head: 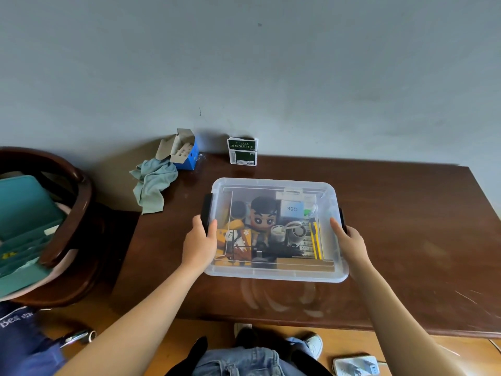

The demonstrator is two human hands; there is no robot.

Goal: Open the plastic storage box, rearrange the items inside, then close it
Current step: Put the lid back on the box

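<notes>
While the lidded plastic storage box [275,229] sits centred on the table [406,240], long axis left-right, the left hand [200,246] and right hand [349,241] each grasp a black end latch.

Dark wood table [406,240] against a plain grey wall [271,63].
A dark round-backed chair [78,202] stands at its left; the floor [189,337] is orange-brown, the light soft.

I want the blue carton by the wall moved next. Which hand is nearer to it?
Left. The left hand grips the storage box's left latch, below the blue carton; the right hand is at the box's far side.
</notes>
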